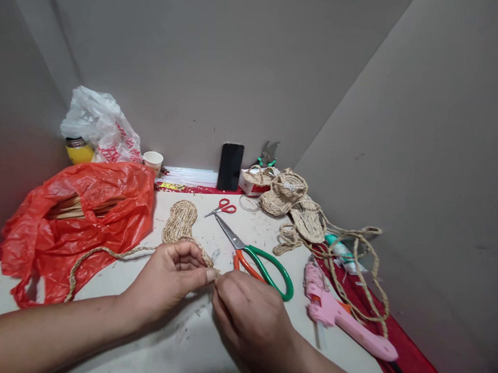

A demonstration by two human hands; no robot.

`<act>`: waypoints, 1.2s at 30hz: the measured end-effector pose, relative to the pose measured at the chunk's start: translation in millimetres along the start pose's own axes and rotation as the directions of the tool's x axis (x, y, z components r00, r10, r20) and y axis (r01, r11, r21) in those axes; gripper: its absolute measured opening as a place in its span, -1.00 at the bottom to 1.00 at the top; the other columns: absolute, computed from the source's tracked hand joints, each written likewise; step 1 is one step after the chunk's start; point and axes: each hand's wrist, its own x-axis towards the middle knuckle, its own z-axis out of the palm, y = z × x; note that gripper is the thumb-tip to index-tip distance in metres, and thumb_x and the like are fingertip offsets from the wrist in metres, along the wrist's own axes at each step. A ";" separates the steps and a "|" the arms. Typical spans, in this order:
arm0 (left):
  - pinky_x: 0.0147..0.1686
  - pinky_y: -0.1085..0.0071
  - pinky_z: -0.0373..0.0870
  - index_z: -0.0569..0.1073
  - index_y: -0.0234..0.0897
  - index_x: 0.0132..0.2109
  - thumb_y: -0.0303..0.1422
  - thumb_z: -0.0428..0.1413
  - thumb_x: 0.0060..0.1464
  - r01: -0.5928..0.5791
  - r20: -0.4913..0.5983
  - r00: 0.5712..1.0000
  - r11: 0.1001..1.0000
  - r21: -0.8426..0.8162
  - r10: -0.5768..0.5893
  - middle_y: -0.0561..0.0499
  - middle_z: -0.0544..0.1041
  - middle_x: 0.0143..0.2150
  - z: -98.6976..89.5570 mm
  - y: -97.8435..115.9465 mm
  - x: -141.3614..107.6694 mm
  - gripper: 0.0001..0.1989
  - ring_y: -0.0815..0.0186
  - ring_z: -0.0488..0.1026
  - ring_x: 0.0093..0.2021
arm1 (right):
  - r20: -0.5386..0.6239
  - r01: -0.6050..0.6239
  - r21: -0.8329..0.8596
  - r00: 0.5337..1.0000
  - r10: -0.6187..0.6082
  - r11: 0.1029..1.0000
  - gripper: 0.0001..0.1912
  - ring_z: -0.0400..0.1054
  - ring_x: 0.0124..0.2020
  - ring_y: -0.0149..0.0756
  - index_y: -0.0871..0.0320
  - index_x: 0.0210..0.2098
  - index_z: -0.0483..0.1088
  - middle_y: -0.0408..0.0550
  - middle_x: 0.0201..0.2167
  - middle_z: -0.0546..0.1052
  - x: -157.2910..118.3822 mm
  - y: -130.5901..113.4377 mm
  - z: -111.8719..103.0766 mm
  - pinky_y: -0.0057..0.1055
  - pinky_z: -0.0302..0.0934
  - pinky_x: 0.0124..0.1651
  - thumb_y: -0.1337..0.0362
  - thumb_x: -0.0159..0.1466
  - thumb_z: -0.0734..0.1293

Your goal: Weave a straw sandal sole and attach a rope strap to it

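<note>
Grey walls (pixel 220 60) are met by a pale desk (pixel 161 346), where a sole-shaped straw coil (pixel 180 219) is laid flat, likely so its rows stay even. Its braided straw strip (pixel 205 257) is pinched at the tip by 2 narrowly closed hands, the left hand (pixel 164 279) and the right hand (pixel 253 312), apparently for fine control. Green-and-orange-handled scissors (pixel 239 243) and a pink glue gun (pixel 362 332) are placed alongside, seemingly for easy reach.
</note>
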 end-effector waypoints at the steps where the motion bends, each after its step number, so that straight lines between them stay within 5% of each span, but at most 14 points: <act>1: -0.48 0.55 0.20 0.39 -0.34 -0.47 -0.40 0.28 -0.19 -0.005 0.002 1.000 1.000 -0.007 0.005 0.15 0.39 -0.56 -0.4 -1.2 0.9 -0.80 0.50 0.28 -0.53 | 0.005 0.012 -0.013 1.000 -0.012 1.000 -0.71 0.18 -0.57 -0.34 0.16 -0.54 0.31 -0.10 -0.62 0.33 0.2 0.2 0.2 -0.42 0.06 -0.46 0.49 0.26 0.14; 8: -0.50 0.57 0.20 0.33 -0.30 -0.42 -0.42 0.28 -0.15 -0.024 0.009 1.000 0.998 -0.050 0.025 0.18 0.40 -0.56 -5.3 1.1 1.9 -0.76 0.52 0.28 -0.55 | -0.015 0.032 0.132 0.999 -0.030 0.991 -0.81 0.30 -0.54 -0.34 0.19 -0.42 0.36 -0.08 -0.58 0.44 2.3 1.4 -3.5 -0.43 0.17 -0.43 0.48 0.26 0.19; 11: -0.51 0.58 0.21 0.32 -0.30 -0.39 -0.40 0.28 -0.14 -0.008 0.015 1.000 0.996 -0.094 0.009 0.18 0.41 -0.56 -5.8 4.9 0.2 -0.75 0.52 0.29 -0.56 | -0.072 -0.142 0.336 0.982 0.175 0.931 -0.96 0.30 -0.57 -0.40 0.17 -0.33 0.36 -0.12 -0.57 0.44 4.1 -0.9 -7.6 -0.47 0.22 -0.47 0.40 0.24 0.27; 15: -0.48 0.58 0.24 0.33 -0.32 -0.36 -0.42 0.28 -0.11 -0.008 0.062 0.998 0.985 -0.172 0.019 0.18 0.42 -0.54 -4.8 3.8 -0.4 -0.75 0.52 0.33 -0.54 | 0.010 -0.393 0.534 0.888 0.459 0.748 -0.86 0.34 -0.62 -0.42 0.19 -0.22 0.39 -0.10 -0.53 0.50 9.0 -3.5 -9.0 -0.53 0.26 -0.58 0.30 0.22 0.33; 24: -0.50 0.57 0.21 0.29 -0.30 -0.41 -0.43 0.31 -0.16 0.080 0.050 0.996 0.954 -0.288 -0.068 0.17 0.43 -0.62 -2.2 -2.5 -1.8 -0.70 0.52 0.31 -0.59 | -0.130 -0.085 0.323 0.983 0.133 0.943 -0.77 0.51 -0.39 -0.25 0.19 -0.14 0.43 0.03 -0.35 0.62 4.8 -0.9 -1.9 -0.39 0.37 -0.30 0.50 0.25 0.25; 31: -0.48 0.56 0.24 0.30 -0.30 -0.42 -0.42 0.31 -0.18 0.034 0.032 0.999 0.938 -0.344 -0.024 0.15 0.48 -0.59 4.1 -5.0 -4.6 -0.71 0.48 0.38 -0.57 | -0.124 -0.204 0.337 0.958 0.258 0.919 -0.84 0.47 -0.51 -0.29 0.19 -0.23 0.46 -0.02 -0.48 0.59 4.3 -4.8 -0.5 -0.42 0.35 -0.42 0.44 0.25 0.25; 36: -0.48 0.54 0.24 0.34 -0.31 -0.42 -0.35 0.26 -0.12 0.051 0.110 0.993 0.983 -0.179 -0.032 0.08 0.49 -0.58 -1.4 6.0 -5.0 -0.78 0.45 0.38 -0.56 | -0.104 -0.269 0.393 0.937 0.334 0.879 -0.87 0.45 -0.55 -0.32 0.19 -0.33 0.47 -0.04 -0.53 0.57 7.2 4.7 -4.0 -0.46 0.32 -0.47 0.41 0.23 0.27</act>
